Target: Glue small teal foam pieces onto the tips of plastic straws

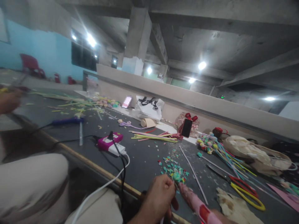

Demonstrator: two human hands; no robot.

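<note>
My left hand [160, 194] is closed in a pinch at the table's near edge. A small teal flower [177, 177] sits at its fingertips; its stem is mostly hidden by the fingers. My right hand [223, 217], only partly in view at the bottom, is around a pink hot glue gun [195, 202]. The gun's nozzle end points at the flower's base. Just beyond are scattered small teal, red and yellow pieces [171, 165]. A pale lilac stick [193, 174] lies to their right, near scissors [243, 189] with red and yellow handles.
A magenta power strip [109, 141] with cords stands left of centre. Behind it lie yellow and pink sticks [154, 137], a white bag [149, 107] and a phone [187, 127]. Finished-looking flowers [207, 143] lie right. A co-worker's hand [10, 101] and a blue glue gun [66, 120] are left.
</note>
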